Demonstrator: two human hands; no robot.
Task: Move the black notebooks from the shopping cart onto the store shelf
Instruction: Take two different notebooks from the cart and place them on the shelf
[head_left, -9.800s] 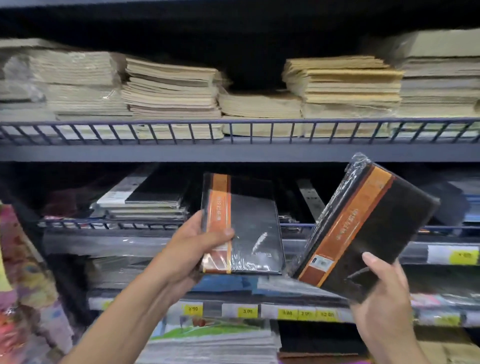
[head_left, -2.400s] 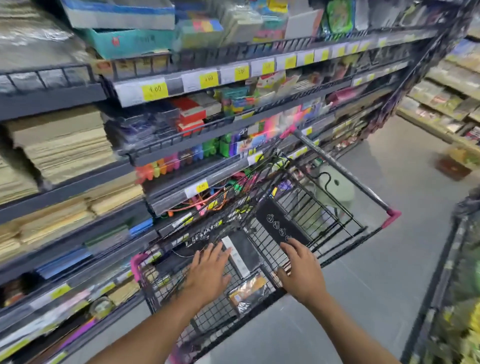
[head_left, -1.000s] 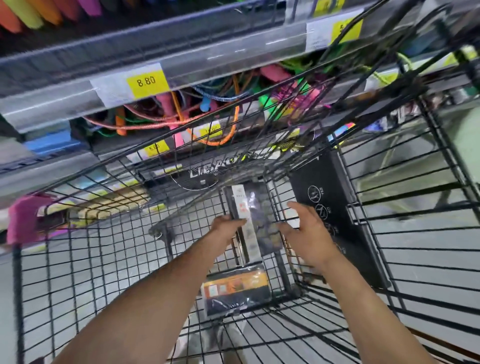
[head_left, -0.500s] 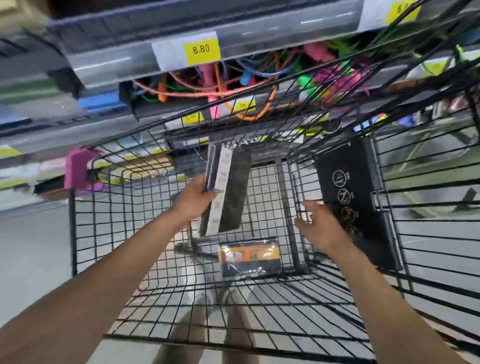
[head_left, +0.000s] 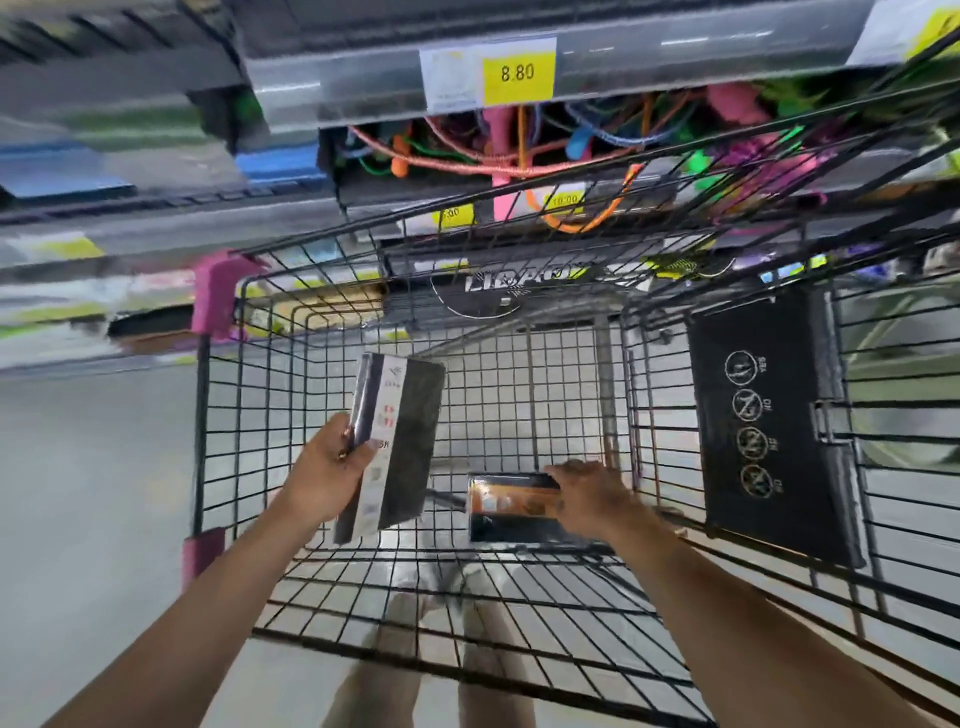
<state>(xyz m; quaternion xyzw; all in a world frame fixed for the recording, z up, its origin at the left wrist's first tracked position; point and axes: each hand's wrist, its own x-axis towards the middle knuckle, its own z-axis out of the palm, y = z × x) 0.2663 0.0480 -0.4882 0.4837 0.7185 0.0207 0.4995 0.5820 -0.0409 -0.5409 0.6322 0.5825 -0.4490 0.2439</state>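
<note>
1. Both hands are down inside the wire shopping cart (head_left: 249, 395), which sits right up against the store shelf (head_left: 363, 88). The cart's wire walls box them in. A black plastic flap (head_left: 769, 415) hangs on the right wall and a pink corner bumper (head_left: 218, 291) sits at the far left. A tangle of coloured cords (head_left: 519, 156) hangs under the shelf edge, and the person's legs (head_left: 441, 582) show through the floor grid.
2. The left hand (head_left: 332, 470) grips a black white-banded notebook (head_left: 400, 441) by its lower left edge and holds it upright above the cart floor.
3. The black orange-banded notebook (head_left: 511, 506) lies flat on the cart floor. The right hand (head_left: 587, 493) is on its right end with fingers curled over the far edge.
4. Versus half a second ago: the right hand was up by the right wall holding nothing, and now it's down on the orange-banded one. The left hand already had its notebook and sits a bit lower now.
5. Writing: the yellow price tag (head_left: 517, 71) reads "8.80", and a lower tag (head_left: 565, 200) looks like "10.00". The cart's front plate (head_left: 519, 283) has lettering I can't make out. The flap has four round pictograms with tiny text, too small to read.
</note>
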